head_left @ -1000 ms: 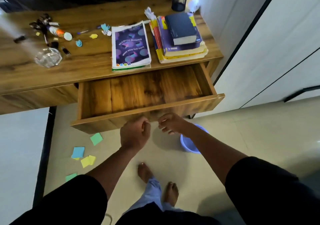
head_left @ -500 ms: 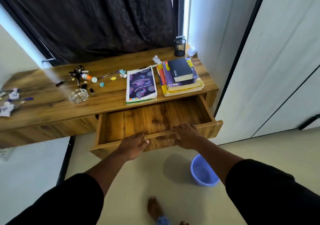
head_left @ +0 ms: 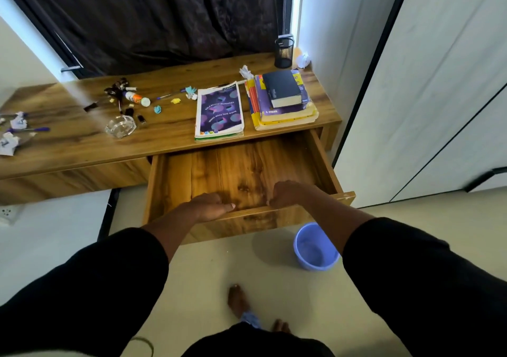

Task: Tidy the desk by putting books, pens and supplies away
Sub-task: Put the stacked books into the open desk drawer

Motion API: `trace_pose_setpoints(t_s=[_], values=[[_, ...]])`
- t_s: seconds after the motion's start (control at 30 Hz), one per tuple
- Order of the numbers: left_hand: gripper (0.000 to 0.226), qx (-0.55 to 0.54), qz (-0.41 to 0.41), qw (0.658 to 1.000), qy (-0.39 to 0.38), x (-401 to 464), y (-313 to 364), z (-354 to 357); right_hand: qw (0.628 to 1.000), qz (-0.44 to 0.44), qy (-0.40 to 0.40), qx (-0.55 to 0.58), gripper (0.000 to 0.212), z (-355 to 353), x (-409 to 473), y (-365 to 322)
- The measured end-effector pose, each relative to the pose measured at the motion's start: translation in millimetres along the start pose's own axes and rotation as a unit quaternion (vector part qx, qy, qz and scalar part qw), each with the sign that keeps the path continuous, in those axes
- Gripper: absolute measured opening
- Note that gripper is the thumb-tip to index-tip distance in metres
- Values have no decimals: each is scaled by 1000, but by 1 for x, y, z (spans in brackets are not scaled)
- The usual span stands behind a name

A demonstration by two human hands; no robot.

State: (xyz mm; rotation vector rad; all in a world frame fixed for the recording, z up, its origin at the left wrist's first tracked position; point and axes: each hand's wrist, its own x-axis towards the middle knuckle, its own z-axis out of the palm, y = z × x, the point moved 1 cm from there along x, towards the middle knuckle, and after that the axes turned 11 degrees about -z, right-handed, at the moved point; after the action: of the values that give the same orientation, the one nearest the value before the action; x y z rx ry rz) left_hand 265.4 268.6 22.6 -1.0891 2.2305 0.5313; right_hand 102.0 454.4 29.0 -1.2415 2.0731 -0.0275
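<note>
The wooden desk has its drawer pulled out, with nothing inside it. My left hand and my right hand sit side by side on the drawer's front rim, fingers curled over it. A purple-covered book lies on the desk just behind the drawer. To its right is a stack of books topped by a dark book. Pens, a glue tube and small scraps are scattered at mid-left. A black mesh pen holder stands at the back right.
A glass dish sits near the supplies. Crumpled papers and a blue pen lie at the desk's left end. A blue bucket stands on the floor under the drawer's right corner. A white cabinet closes off the right side.
Both hands rose from below the drawer front to its top rim and curled over it. My view lifted, bringing in the whole desk and curtain.
</note>
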Motion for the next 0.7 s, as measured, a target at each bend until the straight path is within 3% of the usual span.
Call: trace_pose_setpoints(t_s=[0.23, 0.4, 0.7], values=[[47, -22, -5, 998, -66, -3, 1, 14, 993, 16, -106, 50, 36, 2, -9, -8], [48, -15, -23, 991, -128, 0, 0, 17, 986, 30, -151, 66, 38, 6, -9, -13], [47, 40, -115, 946, -299, 15, 11, 16, 960, 74, -245, 116, 46, 12, -1, -16]])
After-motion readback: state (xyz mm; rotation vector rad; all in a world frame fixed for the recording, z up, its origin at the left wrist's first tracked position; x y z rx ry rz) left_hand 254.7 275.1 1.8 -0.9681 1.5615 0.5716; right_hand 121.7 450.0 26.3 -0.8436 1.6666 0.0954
